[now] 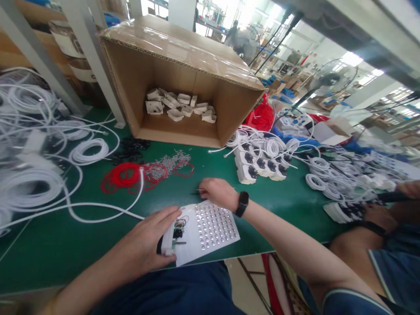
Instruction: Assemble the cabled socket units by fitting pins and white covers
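My left hand (154,238) is closed round a white plastic housing (168,240) at the table's front edge. Inside it a small circuit board with a black part (178,231) and thin wires shows. A white cable (108,205) runs to the housing from the left. My right hand (213,190), with a dark watch on the wrist, is over the back edge of a white sheet (190,251). Its fingers are pinched, and a thin pale stick-like thing shows at them. On the sheet sit rows of clear round dots (215,225).
A cardboard box (203,140) lies open behind, with several white shells (175,114) inside. Red wire rings (124,175) and a pile of screws (169,164) lie before it. Coiled white cables (29,192) fill the left. White sockets (246,168) stand right; a co-worker's hand (379,216) is beyond.
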